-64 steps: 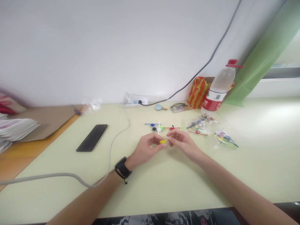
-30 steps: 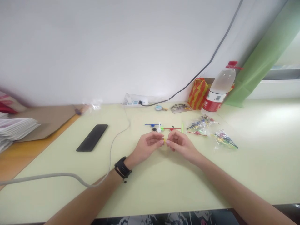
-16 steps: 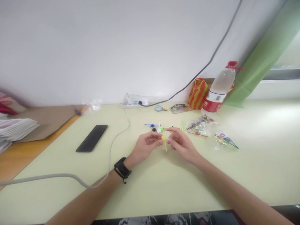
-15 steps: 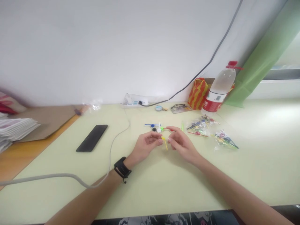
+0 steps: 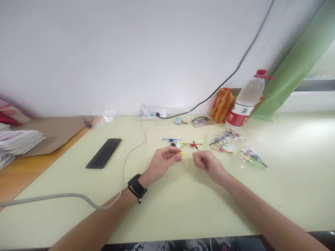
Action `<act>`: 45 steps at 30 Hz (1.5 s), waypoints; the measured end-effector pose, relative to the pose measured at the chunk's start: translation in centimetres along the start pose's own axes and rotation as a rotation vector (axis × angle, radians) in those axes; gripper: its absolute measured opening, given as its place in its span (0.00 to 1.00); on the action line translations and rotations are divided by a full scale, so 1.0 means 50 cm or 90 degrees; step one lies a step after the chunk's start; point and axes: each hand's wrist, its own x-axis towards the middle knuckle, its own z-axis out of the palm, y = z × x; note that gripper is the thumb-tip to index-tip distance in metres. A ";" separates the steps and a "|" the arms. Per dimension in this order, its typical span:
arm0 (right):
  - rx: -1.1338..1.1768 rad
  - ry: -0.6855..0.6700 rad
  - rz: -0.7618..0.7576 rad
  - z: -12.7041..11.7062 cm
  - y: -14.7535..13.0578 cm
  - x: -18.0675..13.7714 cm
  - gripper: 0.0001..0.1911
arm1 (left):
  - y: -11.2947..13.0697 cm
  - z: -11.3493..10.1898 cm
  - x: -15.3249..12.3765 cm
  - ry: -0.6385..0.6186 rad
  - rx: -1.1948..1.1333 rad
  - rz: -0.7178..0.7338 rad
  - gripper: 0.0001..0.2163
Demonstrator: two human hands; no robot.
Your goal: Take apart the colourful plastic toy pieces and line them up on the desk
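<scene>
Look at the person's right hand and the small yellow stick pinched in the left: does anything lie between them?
Nothing visible does. The left hand pinches the yellow stick at its fingertips; the right hand is loosely curled just to its right, with only bare table in the gap. The coloured sticks lie farther back.

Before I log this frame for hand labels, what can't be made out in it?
- Yellow pick at the left hand: too small to tell its shape.
- Right hand: curled; whether it holds anything is hidden by its own fingers.
- Packets of picks: contents too small to count.
- Paper stack: blurred and cut off by the left edge.
</scene>
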 end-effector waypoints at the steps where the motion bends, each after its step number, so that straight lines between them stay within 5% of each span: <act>1: 0.001 0.014 0.007 0.002 -0.002 0.001 0.28 | 0.001 -0.001 0.001 0.002 0.003 0.002 0.14; 5: -0.122 0.078 0.026 0.006 -0.005 0.006 0.27 | 0.005 -0.003 0.004 0.037 0.018 0.002 0.14; 13: -0.643 0.168 -0.017 -0.056 0.007 0.016 0.11 | 0.008 -0.028 0.019 0.114 -0.062 0.003 0.15; 21: -0.829 0.139 0.057 -0.088 0.032 0.023 0.20 | 0.011 -0.054 0.035 0.207 -0.131 0.001 0.16; 31: -0.745 0.094 -0.003 -0.087 0.026 0.020 0.06 | -0.016 -0.069 0.040 0.276 -0.103 -0.071 0.19; 45: -0.565 0.051 -0.227 -0.041 -0.001 0.005 0.05 | -0.019 -0.069 0.041 0.281 -0.105 -0.065 0.19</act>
